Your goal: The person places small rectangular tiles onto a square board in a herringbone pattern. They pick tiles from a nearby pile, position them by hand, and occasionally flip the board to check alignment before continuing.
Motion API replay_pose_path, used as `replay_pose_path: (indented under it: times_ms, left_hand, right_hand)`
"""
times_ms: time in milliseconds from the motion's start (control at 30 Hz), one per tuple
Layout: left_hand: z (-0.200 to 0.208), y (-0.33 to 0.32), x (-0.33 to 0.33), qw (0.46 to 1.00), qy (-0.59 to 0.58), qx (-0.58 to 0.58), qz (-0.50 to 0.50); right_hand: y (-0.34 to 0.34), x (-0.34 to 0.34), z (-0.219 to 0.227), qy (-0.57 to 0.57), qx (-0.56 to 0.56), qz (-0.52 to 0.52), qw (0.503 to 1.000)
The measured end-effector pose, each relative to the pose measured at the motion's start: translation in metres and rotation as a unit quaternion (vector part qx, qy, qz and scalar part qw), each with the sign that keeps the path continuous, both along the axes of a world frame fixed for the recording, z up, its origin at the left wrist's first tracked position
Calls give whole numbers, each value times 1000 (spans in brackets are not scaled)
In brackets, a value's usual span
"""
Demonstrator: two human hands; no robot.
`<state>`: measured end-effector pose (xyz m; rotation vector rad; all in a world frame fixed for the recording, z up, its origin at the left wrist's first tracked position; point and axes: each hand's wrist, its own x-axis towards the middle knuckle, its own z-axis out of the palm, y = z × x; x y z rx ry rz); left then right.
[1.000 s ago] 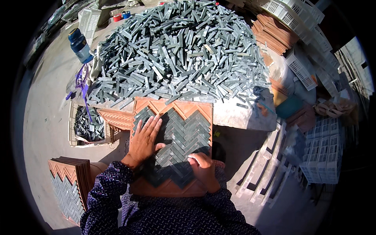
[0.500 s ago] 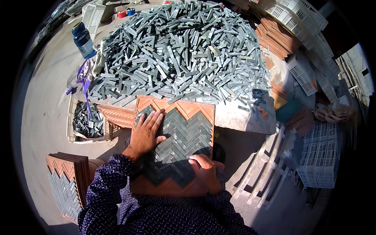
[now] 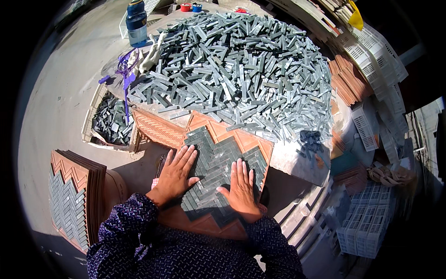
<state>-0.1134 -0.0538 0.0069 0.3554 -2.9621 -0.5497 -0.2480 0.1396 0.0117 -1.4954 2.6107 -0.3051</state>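
In front of me is a terracotta-coloured mould board point(image 3: 260, 142) filled with dark green-grey stone strips point(image 3: 214, 160) in a herringbone pattern. My left hand point(image 3: 175, 174) lies flat on the left side of the strips, fingers stretched out. Flat on the right side rests my right hand point(image 3: 241, 188), its fingers pointing away from me and the thumb spread. Neither hand grips anything. Beyond the board's far edge a large heap of loose stone strips point(image 3: 232, 69) covers the work table.
At left are a crate of stone pieces point(image 3: 111, 122) and a stack of boards point(image 3: 69, 195) topped with a herringbone panel. A blue bottle point(image 3: 136, 25) and purple straps point(image 3: 126, 69) lie at the table's far left. White plastic crates point(image 3: 367, 223) and a pallet point(image 3: 302, 218) stand at right.
My right hand has moved from the board's near right edge up onto the strips and opened flat. The board now sits tilted in view, and the whole view has shifted.
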Motion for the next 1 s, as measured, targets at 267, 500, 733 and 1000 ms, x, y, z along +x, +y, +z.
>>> replay_pose_path:
  times_ms: [267,500,733,1000]
  left_hand:
    - [-4,1,-3,1000,31,-1,-1]
    - [6,-2,-37,996,84,-11,-28]
    - [-11,-10,-44,998,55,-20,-25]
    - [-2,8,-19,997,22,-39,-63]
  right_hand:
    - [-50,9,-6,-17,-52,52,997]
    - [-37,5,16,-79,-132,22,988]
    - [3,6,18,-146,-196,-59,968]
    - [79,17,1,-113,-250,-183,944]
